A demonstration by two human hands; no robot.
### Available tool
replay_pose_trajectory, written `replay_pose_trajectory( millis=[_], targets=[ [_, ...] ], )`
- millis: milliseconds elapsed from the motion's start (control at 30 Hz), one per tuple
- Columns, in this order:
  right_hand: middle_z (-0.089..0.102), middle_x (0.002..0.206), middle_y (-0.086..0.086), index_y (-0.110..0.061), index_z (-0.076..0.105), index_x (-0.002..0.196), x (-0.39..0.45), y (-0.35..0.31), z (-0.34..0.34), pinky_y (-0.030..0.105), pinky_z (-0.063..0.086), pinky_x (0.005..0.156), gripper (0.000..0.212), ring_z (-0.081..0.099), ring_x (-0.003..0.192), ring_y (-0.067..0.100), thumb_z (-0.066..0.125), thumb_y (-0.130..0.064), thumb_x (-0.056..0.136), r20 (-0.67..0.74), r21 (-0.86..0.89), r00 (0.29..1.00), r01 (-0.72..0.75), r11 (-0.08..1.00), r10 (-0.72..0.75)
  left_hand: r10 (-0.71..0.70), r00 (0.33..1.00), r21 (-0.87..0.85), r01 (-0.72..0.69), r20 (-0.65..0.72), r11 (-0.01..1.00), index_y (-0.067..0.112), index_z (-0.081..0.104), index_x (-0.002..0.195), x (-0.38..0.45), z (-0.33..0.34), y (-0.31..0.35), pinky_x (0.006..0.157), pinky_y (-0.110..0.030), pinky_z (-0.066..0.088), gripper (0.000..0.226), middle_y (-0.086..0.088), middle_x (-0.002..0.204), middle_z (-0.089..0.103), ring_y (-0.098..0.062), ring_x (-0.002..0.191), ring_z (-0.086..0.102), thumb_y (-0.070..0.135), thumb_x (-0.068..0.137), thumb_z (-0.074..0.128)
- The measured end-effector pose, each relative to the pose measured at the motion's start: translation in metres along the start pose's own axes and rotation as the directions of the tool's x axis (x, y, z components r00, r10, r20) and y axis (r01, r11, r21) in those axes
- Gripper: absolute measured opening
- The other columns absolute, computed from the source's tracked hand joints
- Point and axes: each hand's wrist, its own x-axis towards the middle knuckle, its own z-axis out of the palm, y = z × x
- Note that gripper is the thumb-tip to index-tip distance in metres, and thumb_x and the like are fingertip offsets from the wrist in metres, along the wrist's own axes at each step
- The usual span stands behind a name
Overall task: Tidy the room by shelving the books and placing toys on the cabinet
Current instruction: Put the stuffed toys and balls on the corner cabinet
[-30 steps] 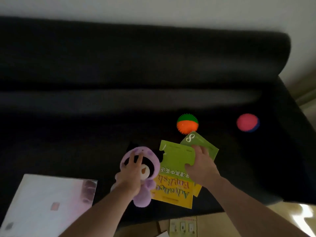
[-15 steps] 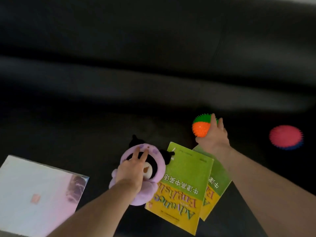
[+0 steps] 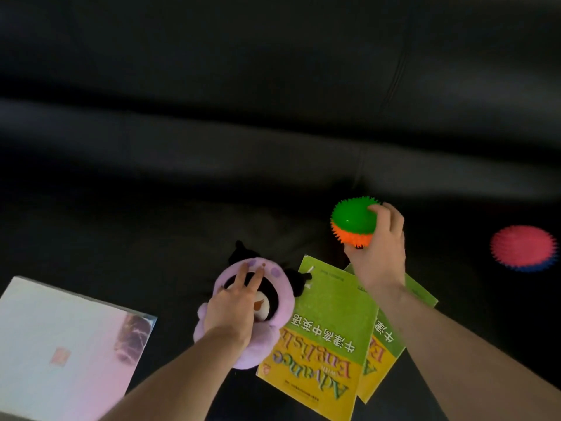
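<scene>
Head view: a black sofa point(image 3: 151, 226) fills the frame, and everything lies on its seat.

The right hand point(image 3: 378, 247) grips a spiky ball point(image 3: 353, 221), green above and orange below. Its fingers curl over the ball's right side and the palm sits under the orange half. The ball appears lifted just above the seat, though that is hard to tell for sure. It is beyond the far corners of the books, a little apart from them.

The left hand point(image 3: 233, 308) rests on a purple plush point(image 3: 261, 305) with a black and white face. Two fingers point(image 3: 256, 276) lie straight across the face toward the hood's top edge; how the other fingers and the thumb lie cannot be told. The plush lies flat on the seat, its right edge overlapping the left edge of the top book.

Two green and yellow books point(image 3: 329, 335) lie stacked and fanned, the lower one showing to the right. They sit between the two forearms, and the right forearm crosses over the lower book.

A red ball point(image 3: 523, 249) with a blue underside lies well to the right of the right hand, touched by nothing.

A pale book point(image 3: 66, 347) lies at the lower left, well apart from the left hand.
</scene>
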Motion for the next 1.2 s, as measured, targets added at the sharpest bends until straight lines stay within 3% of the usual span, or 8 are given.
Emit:
replay_pose_trajectory(
  millis=[100,200,367,467,700,900,1067,1200],
  targets=[
    [0.026,0.155,-0.007,-0.033,0.035,0.140,-0.024,-0.007,-0.005,0.049,0.049,0.107,0.091,0.039,0.140,0.024,0.089,-0.013,0.070,-0.056,0.154,0.998,0.041,0.987,-0.033,-0.022,0.999,0.015,0.022,0.026,1.000,0.042,0.004,0.164,-0.005,-0.006,0.003,0.080,-0.033,0.058,0.080,0.004,0.173,-0.002,-0.026,0.130,0.056,0.022,0.104,0.053],
    [0.025,0.155,-0.011,-0.035,0.035,0.141,-0.057,-0.013,-0.011,0.051,0.053,0.101,0.091,0.041,0.140,0.022,0.090,-0.017,0.071,-0.018,0.187,0.999,0.034,0.982,-0.031,-0.042,0.998,0.051,0.039,0.053,0.998,0.040,0.006,0.164,-0.010,-0.013,0.006,0.081,-0.036,0.058,0.079,0.000,0.171,0.005,-0.030,0.128,0.056,0.023,0.103,0.054],
    [0.027,0.153,-0.014,-0.040,0.033,0.139,-0.139,-0.019,-0.024,0.047,0.056,0.096,0.087,0.042,0.138,0.018,0.089,-0.024,0.074,0.011,0.231,0.997,-0.081,0.970,0.081,-0.096,0.993,0.039,0.094,0.062,0.995,0.034,0.016,0.164,-0.027,-0.042,0.018,0.090,-0.036,0.056,0.076,-0.002,0.171,0.010,-0.030,0.133,0.053,0.021,0.103,0.059],
    [0.029,0.151,-0.018,-0.044,0.032,0.137,-0.195,-0.023,-0.031,0.046,0.059,0.091,0.087,0.045,0.133,0.015,0.089,-0.028,0.074,0.015,0.230,0.985,-0.170,0.958,0.172,-0.075,0.996,-0.059,0.077,0.038,0.995,0.037,0.025,0.158,-0.034,-0.039,0.006,0.093,-0.040,0.059,0.074,-0.002,0.162,0.024,-0.030,0.128,0.055,0.026,0.098,0.065],
    [0.032,0.148,-0.018,-0.040,0.037,0.132,-0.292,-0.038,-0.071,0.040,0.059,0.088,0.084,0.049,0.128,0.016,0.090,-0.027,0.069,-0.037,0.222,0.968,-0.234,0.946,0.248,0.088,0.996,0.049,-0.088,0.003,0.995,0.029,0.041,0.150,-0.081,-0.057,-0.033,0.087,-0.029,0.058,0.050,0.003,0.133,0.053,-0.014,0.104,0.064,0.034,0.102,0.055],
    [0.037,0.142,-0.016,-0.034,0.039,0.136,-0.351,-0.078,-0.113,0.027,0.052,0.087,0.084,0.049,0.122,0.011,0.090,-0.033,0.070,-0.120,0.190,0.936,-0.306,0.933,0.332,0.270,0.960,0.277,-0.278,0.067,0.920,0.031,0.046,0.148,-0.137,-0.086,-0.041,0.095,-0.029,0.054,0.047,0.004,0.138,0.057,-0.014,0.122,0.055,0.040,0.103,0.057],
    [0.041,0.137,-0.014,-0.039,0.038,0.134,-0.408,-0.129,-0.150,0.040,0.054,0.087,0.085,0.051,0.120,0.018,0.089,-0.027,0.067,-0.137,0.275,0.850,-0.460,0.844,0.508,0.414,0.905,0.329,-0.423,0.100,0.844,0.032,0.054,0.134,-0.209,-0.137,-0.038,0.095,-0.032,0.048,0.040,0.006,0.132,0.060,-0.016,0.120,0.057,0.048,0.099,0.063],
    [0.040,0.138,-0.013,-0.038,0.038,0.137,-0.492,-0.187,-0.181,0.043,0.055,0.090,0.089,0.052,0.121,0.020,0.088,-0.026,0.064,-0.171,0.321,0.742,-0.581,0.748,0.649,0.589,0.796,0.318,-0.599,0.141,0.734,0.032,0.063,0.118,-0.279,-0.181,-0.042,0.091,-0.034,0.045,0.038,0.010,0.124,0.065,-0.016,0.113,0.057,0.061,0.094,0.061]
  ],
)
